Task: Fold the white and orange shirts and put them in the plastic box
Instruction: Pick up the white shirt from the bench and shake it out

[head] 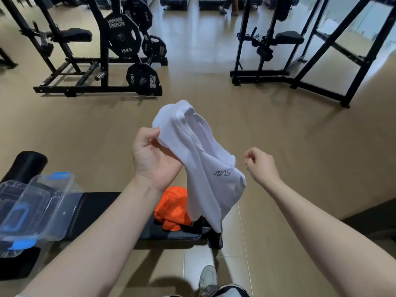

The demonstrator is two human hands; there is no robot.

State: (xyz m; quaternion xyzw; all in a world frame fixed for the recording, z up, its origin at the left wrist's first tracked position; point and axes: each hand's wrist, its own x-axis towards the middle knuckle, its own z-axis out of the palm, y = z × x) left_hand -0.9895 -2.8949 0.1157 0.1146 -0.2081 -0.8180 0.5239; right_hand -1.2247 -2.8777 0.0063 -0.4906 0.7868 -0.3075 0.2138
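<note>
Down at the bottom edge a grey shoe [207, 277] is standing on the tiled floor [278, 129], and just above it both bare forearms are reaching out over a black padded tabletop [102, 211]. On the left, the left hand [152, 155] is holding the white shirt [203, 159] up in the air, its fingers [147, 133] and thumb curling round a bunched fold near the collar, so the cloth is hanging in a long, crumpled drape that is running down and to the right, its lowest corner dangling close to the tabletop's end. On the other side, the right hand [260, 165] is hovering near the shirt's right edge without touching it, fingers loosely curled and gripping nothing. That free edge, beside the printed logo, is lying just to the left of the right hand, so this hand looks the nearer one for catching it and spreading the cloth flat. Beneath the hanging shirt the orange shirt [172, 207] is lying in an unfolded heap on the tabletop. Further left, well apart from both shirts, the clear plastic box [42, 206] with blue clips is sitting on the tabletop, apparently empty
</note>
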